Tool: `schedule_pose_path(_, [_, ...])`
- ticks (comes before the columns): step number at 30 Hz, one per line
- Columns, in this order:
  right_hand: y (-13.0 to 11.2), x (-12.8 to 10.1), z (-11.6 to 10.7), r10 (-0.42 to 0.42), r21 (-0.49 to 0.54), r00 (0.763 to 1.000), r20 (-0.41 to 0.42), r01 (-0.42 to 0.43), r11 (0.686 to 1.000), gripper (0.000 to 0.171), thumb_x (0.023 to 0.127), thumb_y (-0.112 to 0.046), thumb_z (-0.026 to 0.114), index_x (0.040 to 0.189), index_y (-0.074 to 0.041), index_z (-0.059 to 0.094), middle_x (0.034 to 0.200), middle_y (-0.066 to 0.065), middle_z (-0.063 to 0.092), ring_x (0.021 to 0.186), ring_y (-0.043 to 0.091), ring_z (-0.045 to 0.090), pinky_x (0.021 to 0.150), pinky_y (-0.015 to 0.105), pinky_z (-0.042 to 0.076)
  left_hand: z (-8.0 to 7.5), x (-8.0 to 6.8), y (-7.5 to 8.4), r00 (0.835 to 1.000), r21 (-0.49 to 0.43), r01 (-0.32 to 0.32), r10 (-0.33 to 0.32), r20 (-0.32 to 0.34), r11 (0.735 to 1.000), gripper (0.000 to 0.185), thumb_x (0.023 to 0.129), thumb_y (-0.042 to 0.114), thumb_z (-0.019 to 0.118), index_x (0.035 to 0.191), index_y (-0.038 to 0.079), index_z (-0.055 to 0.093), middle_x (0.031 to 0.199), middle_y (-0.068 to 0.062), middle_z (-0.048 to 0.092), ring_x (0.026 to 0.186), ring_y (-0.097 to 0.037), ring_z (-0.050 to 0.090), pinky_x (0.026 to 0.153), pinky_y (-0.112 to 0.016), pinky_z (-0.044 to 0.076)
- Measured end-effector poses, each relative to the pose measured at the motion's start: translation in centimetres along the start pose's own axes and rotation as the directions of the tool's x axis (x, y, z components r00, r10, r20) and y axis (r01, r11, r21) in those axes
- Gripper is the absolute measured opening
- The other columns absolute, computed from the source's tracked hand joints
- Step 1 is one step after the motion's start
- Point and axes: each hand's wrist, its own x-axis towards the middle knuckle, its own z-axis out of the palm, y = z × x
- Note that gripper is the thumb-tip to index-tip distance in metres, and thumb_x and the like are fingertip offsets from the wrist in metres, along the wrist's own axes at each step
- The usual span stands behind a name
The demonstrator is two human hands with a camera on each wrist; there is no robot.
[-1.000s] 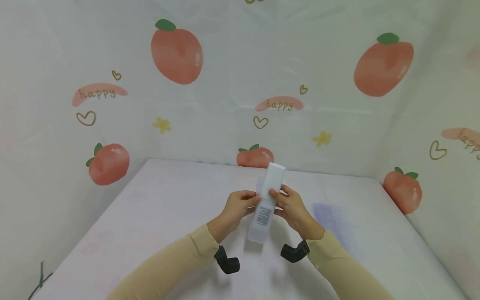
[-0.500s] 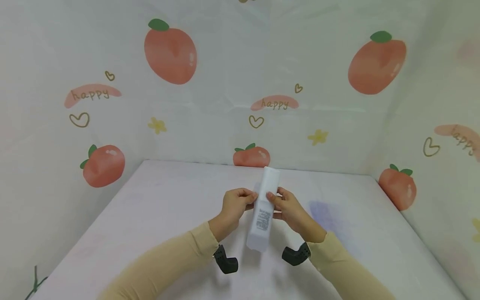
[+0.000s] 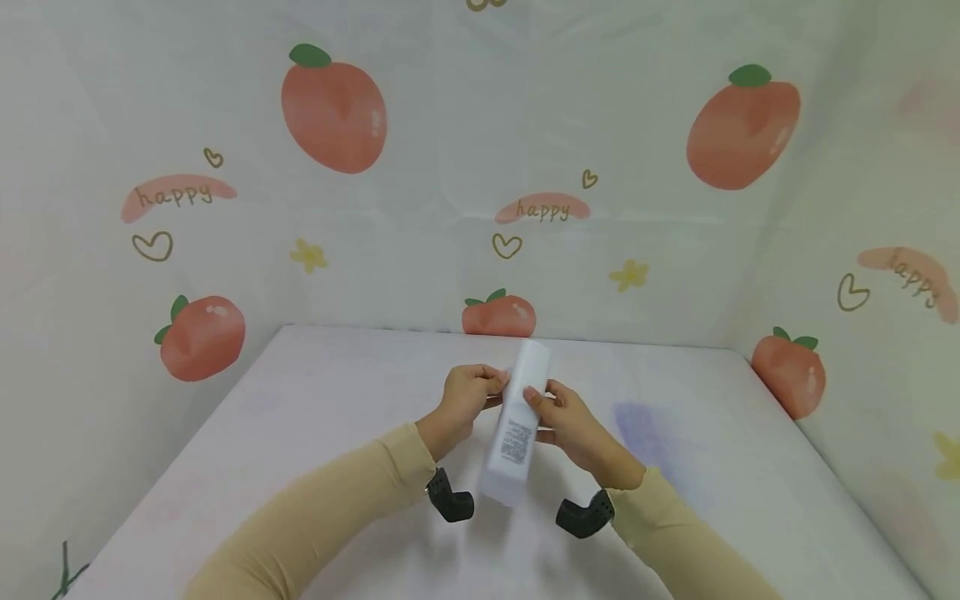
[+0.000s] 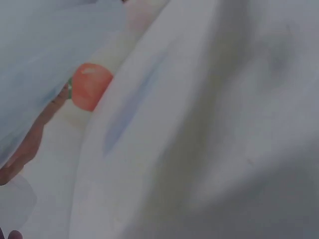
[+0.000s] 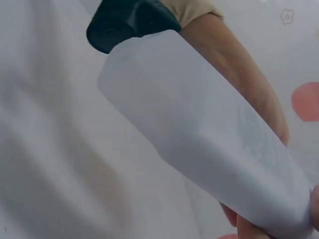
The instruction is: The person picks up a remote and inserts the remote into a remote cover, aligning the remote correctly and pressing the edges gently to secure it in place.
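A long white bottle (image 3: 514,417) with small dark print on its lower half is held tilted above the table, its top leaning away to the right. My left hand (image 3: 467,400) pinches its left side near the middle, between thumb and fingers. From the right, my right hand (image 3: 572,423) grips it, thumb across the front and fingers behind. In the right wrist view the bottle (image 5: 199,124) fills the centre, its smooth, rounded lower end towards the camera. The left wrist view shows only a blurred part of the bottle (image 4: 45,55) at upper left.
A white table (image 3: 337,383) with a faint purple patch (image 3: 648,437) lies under the hands. White cloth walls (image 3: 427,167) printed with peaches stand around it. Black wrist cameras (image 3: 450,496) sit at both cuffs of the tan sleeves.
The bottle has shifted a little left and lower in view, its lower end swinging leftward. Both hands keep their hold and move with it. The head view has turned slightly.
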Motion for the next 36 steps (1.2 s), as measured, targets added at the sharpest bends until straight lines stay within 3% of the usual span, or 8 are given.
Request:
schedule_pose_path(5, [-0.2, 0.1, -1.1, -0.005, 0.003, 0.999, -0.052, 0.006, 1.0, 0.053, 0.101, -0.028, 0.051, 0.14, 0.005, 0.034, 0.11, 0.009, 0.063, 0.091, 0.015, 0.066, 0.085, 0.038, 0.056, 0.2, -0.1, -0.9, 0.998, 0.011, -0.005, 0.004, 0.066, 1.0, 0.017, 0.091, 0.016, 0.067, 0.094, -0.001, 0.067, 0.082, 0.0, 0.062, 0.074, -0.011, 0.061, 0.081, -0.032, 0.057])
schedule_pose_path(11, [0.0, 0.4, -1.5, 0.012, -0.011, 0.995, -0.096, -0.013, 1.0, 0.053, 0.099, -0.023, 0.056, 0.141, 0.002, 0.035, 0.122, 0.017, 0.059, 0.096, 0.019, 0.066, 0.09, 0.045, 0.053, -0.6, -1.0, -1.7, 0.976, 0.062, -0.159, 0.147, 0.16, 0.985, 0.036, 0.09, 0.013, 0.07, 0.124, 0.009, 0.06, 0.104, -0.015, 0.069, 0.085, -0.017, 0.068, 0.087, -0.039, 0.056])
schedule_pose_path(14, [0.1, 0.6, -1.4, 0.013, -0.005, 0.995, -0.099, -0.014, 1.0, 0.052, 0.099, -0.023, 0.055, 0.142, 0.0, 0.035, 0.129, 0.021, 0.055, 0.1, 0.021, 0.065, 0.093, 0.047, 0.052, -0.8, -1.1, -1.6, 0.966, 0.111, -0.184, 0.159, 0.205, 0.977, 0.042, 0.088, 0.016, 0.072, 0.128, 0.013, 0.059, 0.105, -0.015, 0.067, 0.086, -0.016, 0.065, 0.086, -0.036, 0.055])
schedule_pose_path(20, [0.4, 0.5, -0.9, 0.013, -0.007, 0.998, -0.062, -0.013, 1.0, 0.056, 0.099, -0.023, 0.056, 0.145, -0.002, 0.033, 0.136, 0.024, 0.049, 0.104, 0.023, 0.063, 0.093, 0.046, 0.052, -0.9, -0.9, -1.5, 0.969, 0.22, -0.163, 0.114, 0.22, 0.962, 0.041, 0.085, 0.019, 0.076, 0.122, 0.009, 0.061, 0.094, -0.009, 0.063, 0.084, -0.015, 0.059, 0.079, -0.033, 0.056])
schedule_pose_path(26, [0.8, 0.3, -0.4, 0.022, -0.025, 0.996, -0.086, -0.024, 0.999, 0.053, 0.097, -0.02, 0.059, 0.142, -0.002, 0.038, 0.133, 0.023, 0.051, 0.106, 0.024, 0.06, 0.092, 0.045, 0.052, -0.8, -0.8, -1.9, 0.954, 0.288, -0.15, 0.061, 0.295, 0.946, 0.042, 0.084, 0.018, 0.076, 0.121, 0.008, 0.061, 0.101, -0.01, 0.063, 0.089, -0.018, 0.057, 0.079, -0.035, 0.057])
schedule_pose_path(30, [1.1, 0.3, -0.2, 0.035, 0.007, 0.996, -0.08, -0.034, 0.999, 0.056, 0.097, -0.022, 0.058, 0.145, -0.004, 0.034, 0.131, 0.022, 0.052, 0.108, 0.024, 0.06, 0.094, 0.046, 0.051, -0.9, -0.9, -2.3, 0.951, 0.262, -0.139, 0.055, 0.304, 0.955, 0.041, 0.084, 0.018, 0.076, 0.121, 0.006, 0.061, 0.105, -0.01, 0.068, 0.091, -0.016, 0.061, 0.081, -0.035, 0.056])
schedule_pose_path(33, [1.3, 0.3, -0.2, 0.035, 0.086, 0.996, -0.082, -0.028, 0.996, 0.062, 0.099, -0.025, 0.056, 0.148, -0.005, 0.024, 0.133, 0.02, 0.049, 0.112, 0.023, 0.059, 0.1, 0.044, 0.048, -1.1, -0.8, -2.3, 0.96, 0.193, -0.116, 0.061, 0.272, 0.974, 0.044, 0.085, 0.018, 0.075, 0.124, 0.004, 0.059, 0.109, -0.013, 0.069, 0.093, -0.017, 0.064, 0.085, -0.036, 0.055])
schedule_pose_path(36, [1.4, 0.3, -0.3, 0.056, 0.159, 0.996, -0.076, -0.043, 0.986, 0.059, 0.101, -0.026, 0.053, 0.147, -0.001, 0.027, 0.13, 0.015, 0.052, 0.11, 0.019, 0.06, 0.1, 0.036, 0.048, -1.3, -0.8, -2.0, 0.972, 0.132, -0.098, 0.066, 0.227, 0.986, 0.045, 0.088, 0.019, 0.072, 0.128, 0.003, 0.057, 0.112, -0.015, 0.067, 0.095, -0.018, 0.065, 0.088, -0.039, 0.055])
